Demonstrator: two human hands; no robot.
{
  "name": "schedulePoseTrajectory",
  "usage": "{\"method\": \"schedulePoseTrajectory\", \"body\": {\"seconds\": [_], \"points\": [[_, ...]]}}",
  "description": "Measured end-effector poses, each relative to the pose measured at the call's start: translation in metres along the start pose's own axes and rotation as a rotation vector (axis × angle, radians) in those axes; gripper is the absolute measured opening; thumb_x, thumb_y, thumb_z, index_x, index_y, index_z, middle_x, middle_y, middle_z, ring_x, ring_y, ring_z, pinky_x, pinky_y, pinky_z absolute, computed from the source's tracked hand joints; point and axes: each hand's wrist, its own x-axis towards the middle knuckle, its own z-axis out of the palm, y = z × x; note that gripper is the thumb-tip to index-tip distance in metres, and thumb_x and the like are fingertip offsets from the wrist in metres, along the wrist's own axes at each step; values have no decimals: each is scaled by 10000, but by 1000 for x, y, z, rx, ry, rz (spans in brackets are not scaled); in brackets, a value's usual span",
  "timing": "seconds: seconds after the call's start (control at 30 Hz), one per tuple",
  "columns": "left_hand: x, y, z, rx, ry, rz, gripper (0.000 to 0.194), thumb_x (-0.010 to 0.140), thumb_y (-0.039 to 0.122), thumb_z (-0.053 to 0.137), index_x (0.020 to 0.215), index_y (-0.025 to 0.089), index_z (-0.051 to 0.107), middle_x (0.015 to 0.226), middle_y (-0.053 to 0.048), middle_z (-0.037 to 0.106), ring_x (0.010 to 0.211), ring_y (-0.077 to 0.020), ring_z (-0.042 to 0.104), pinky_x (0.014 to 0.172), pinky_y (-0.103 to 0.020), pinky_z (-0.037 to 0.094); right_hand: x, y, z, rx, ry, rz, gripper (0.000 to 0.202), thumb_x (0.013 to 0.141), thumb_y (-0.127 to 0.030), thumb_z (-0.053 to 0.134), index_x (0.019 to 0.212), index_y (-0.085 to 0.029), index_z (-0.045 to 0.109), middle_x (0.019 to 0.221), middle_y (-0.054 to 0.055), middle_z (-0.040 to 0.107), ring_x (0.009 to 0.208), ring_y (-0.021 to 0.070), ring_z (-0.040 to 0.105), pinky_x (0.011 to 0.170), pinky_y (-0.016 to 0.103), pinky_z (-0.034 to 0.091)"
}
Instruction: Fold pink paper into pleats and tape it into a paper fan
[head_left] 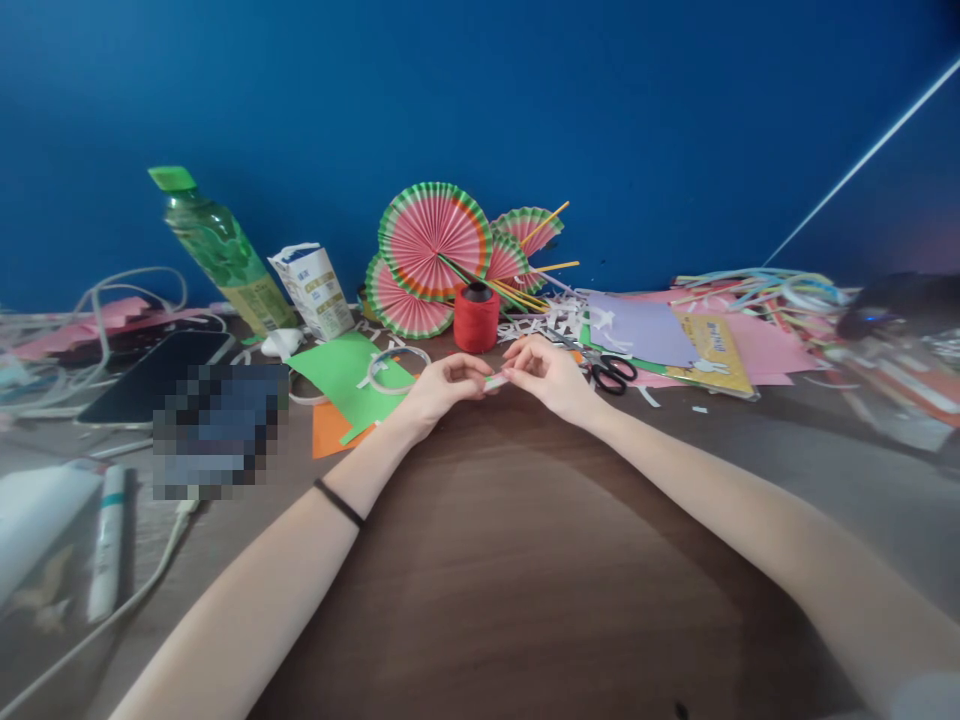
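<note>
Between my two hands is a small, narrow strip, pale with some green, which looks like folded paper. My left hand pinches its left end, thumb against fingers. At the right end, my right hand pinches it in the same way. The fingertips of both hands nearly meet. Just behind them a red thread spool stands upright. Black-handled scissors lie right of my right hand. Green paper with a round tape ring on it lies left of my left hand.
Pink and green pleated paper fans lean at the blue wall. A green bottle and a carton stand back left. Phones, cables and a marker lie left. Purple paper, a yellow packet and paper strips lie right.
</note>
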Motion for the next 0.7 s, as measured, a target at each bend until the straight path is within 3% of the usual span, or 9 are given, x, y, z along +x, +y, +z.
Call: {"method": "schedulePoseTrajectory", "body": {"seconds": [0.47, 0.7], "points": [[0, -1, -2, -43, -23, 2, 262, 599, 155, 683, 847, 123, 603, 728, -31, 679, 691, -112, 624, 661, -218, 460, -3, 0, 7, 22, 92, 55, 256, 707, -392, 661, 667, -191, 507, 947, 60, 517, 832, 185, 583, 765, 405, 501], [0, -1, -3, -31, -30, 9, 269, 605, 178, 684, 856, 137, 596, 726, -24, 670, 707, -125, 624, 665, -232, 464, -2, -4, 5, 146, 75, 172, 373, 650, -309, 714, 889, -222, 440, 926, 26, 549, 826, 169, 624, 754, 356, 526]]}}
